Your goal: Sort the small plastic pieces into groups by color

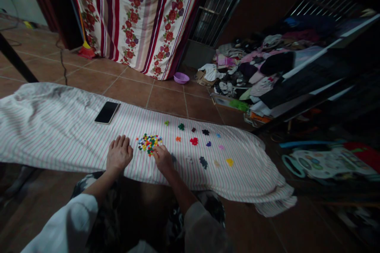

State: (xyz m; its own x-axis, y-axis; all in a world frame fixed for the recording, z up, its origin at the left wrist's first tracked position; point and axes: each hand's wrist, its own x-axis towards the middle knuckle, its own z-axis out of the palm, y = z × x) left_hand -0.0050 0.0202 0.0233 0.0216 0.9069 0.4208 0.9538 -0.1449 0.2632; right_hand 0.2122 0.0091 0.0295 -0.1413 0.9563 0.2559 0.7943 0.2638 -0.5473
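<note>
A mixed pile of small coloured pieces (147,142) lies on the striped cloth in front of me. My left hand (119,154) rests flat on the cloth just left of it, fingers stretched out and holding nothing. At the pile's right edge, my right hand (164,159) has its fingertips pinched together among the pieces; what they grip is too small to make out. Farther right are little groups sorted by colour, among them red pieces (194,141), orange pieces (178,139), dark green pieces (181,126), dark grey pieces (203,162) and yellow pieces (229,161).
The striped cloth (74,138) covers a long low surface, with a phone (107,112) on its left part. Beyond are a floral curtain (142,19), a broom (86,49) and a purple basin (181,78). Heaped clothes (252,59) lie at the right.
</note>
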